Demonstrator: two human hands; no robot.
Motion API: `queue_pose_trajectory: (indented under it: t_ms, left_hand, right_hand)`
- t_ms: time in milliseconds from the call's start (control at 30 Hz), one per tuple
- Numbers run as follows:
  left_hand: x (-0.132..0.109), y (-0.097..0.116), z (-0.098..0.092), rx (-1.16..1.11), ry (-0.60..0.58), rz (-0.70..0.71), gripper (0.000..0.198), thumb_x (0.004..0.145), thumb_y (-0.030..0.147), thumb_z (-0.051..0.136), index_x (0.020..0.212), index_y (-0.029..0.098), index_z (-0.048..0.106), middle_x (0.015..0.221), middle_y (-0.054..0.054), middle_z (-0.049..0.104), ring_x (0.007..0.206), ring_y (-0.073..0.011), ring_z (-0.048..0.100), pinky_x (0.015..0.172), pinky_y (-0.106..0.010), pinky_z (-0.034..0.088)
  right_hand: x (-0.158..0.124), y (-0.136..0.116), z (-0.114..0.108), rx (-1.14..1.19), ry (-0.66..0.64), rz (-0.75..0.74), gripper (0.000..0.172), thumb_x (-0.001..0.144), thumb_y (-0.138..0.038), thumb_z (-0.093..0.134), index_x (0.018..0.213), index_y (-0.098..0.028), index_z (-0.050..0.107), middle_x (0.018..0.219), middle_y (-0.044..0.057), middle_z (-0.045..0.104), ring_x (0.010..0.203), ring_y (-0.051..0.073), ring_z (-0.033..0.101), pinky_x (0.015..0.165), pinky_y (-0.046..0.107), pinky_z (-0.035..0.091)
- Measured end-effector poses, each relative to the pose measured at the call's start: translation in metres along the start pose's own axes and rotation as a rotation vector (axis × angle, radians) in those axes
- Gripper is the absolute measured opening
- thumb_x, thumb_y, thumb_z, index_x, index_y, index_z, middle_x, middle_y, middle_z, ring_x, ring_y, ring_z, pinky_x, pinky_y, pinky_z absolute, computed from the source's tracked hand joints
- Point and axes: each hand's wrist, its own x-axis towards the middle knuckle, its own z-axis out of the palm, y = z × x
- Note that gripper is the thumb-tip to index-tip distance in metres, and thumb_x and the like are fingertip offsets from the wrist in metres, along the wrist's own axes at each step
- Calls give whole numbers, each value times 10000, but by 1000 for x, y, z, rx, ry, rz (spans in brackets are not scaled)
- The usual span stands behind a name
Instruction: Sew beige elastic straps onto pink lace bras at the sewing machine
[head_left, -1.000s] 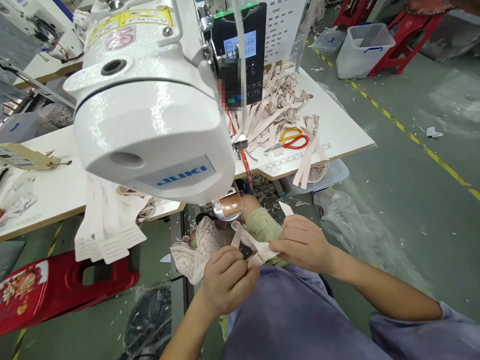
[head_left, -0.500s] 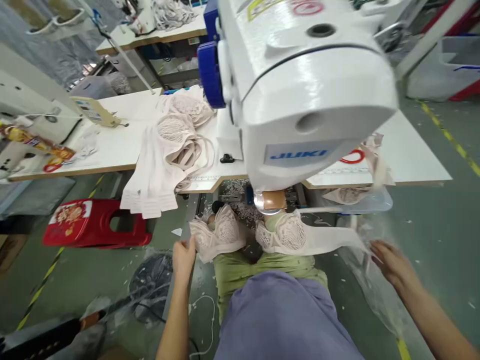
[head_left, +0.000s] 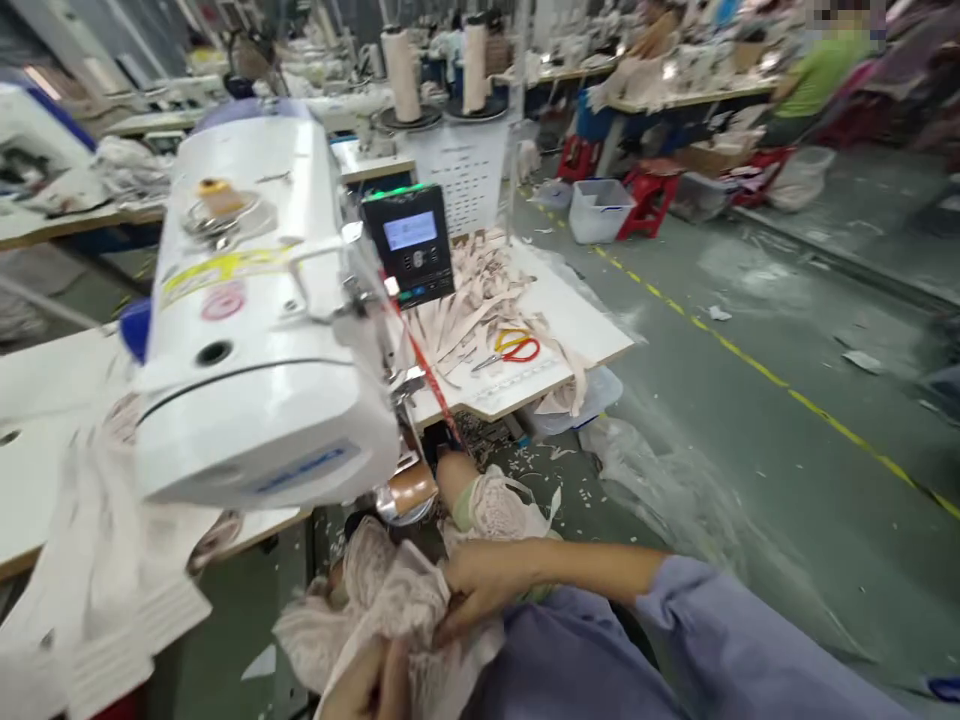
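On my lap lies a beige lace bra [head_left: 409, 595], bunched together, with one cup [head_left: 499, 505] resting over my right knee. My left hand [head_left: 367, 685] is closed on its fabric at the bottom of the view. Just to the right, my right hand [head_left: 484, 580] has its fingers curled onto the bunched lace; the fingertips are partly hidden in the cloth. The white sewing machine head [head_left: 255, 400] stands in front of my hands, to the left.
Beige strips [head_left: 480, 285] and red-and-yellow-handled scissors [head_left: 521, 347] lie on the white table. A lit control panel [head_left: 411, 245] stands beside the machine. More beige pieces [head_left: 112, 540] hang off the left edge. A clear plastic bin [head_left: 581, 395] sits below the table.
My hands, wide apart with the bra stretched between them, have come together and bunched it. The view has swung to the right and up, showing the control panel and the aisle.
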Motion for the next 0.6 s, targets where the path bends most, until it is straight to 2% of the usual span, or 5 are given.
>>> queue_pose_trajectory:
  t_ms: [133, 300, 367, 533, 600]
  left_hand:
    - [38, 37, 35, -176, -182, 4, 422, 812, 659, 573, 854, 255, 687, 730, -45, 647, 794, -272, 622, 715, -382, 541]
    - [53, 86, 95, -558, -830, -211, 557, 746, 712, 649, 808, 160, 678, 735, -40, 635, 767, -209, 587, 776, -339, 498]
    - [52, 92, 108, -597, -815, -215, 578, 750, 739, 627, 778, 162, 632, 727, -17, 600, 751, -182, 558, 763, -309, 478]
    - [50, 90, 112, -416, -532, -161, 577, 843, 771, 445, 727, 209, 504, 681, 23, 482, 671, -154, 470, 659, -267, 420]
    - [48, 88, 109, -311, -535, -108, 503, 863, 704, 480, 768, 211, 522, 664, 34, 459, 636, -148, 453, 619, -254, 382]
  right_hand:
    - [-36, -47, -34, 168, 97, -103, 320, 762, -82, 617, 588, -223, 388, 492, -72, 403, 478, 95, 437, 467, 202, 371]
    - [-105, -54, -78, 365, -86, -28, 278, 938, -376, 503, 738, -190, 558, 636, -43, 545, 602, 96, 520, 546, 170, 433]
    - [-122, -26, -96, 209, -6, 49, 339, 946, -468, 506, 833, -177, 639, 731, -11, 644, 677, 126, 589, 609, 200, 477]
    - [-113, 78, -169, -592, 852, 748, 315, 919, -434, 579, 1095, -183, 651, 1129, 132, 666, 1030, 262, 606, 874, 354, 485]
    - [-95, 110, -198, -638, 927, 835, 375, 938, -365, 543, 1191, -95, 601, 1276, 238, 576, 1174, 335, 532, 973, 428, 424]
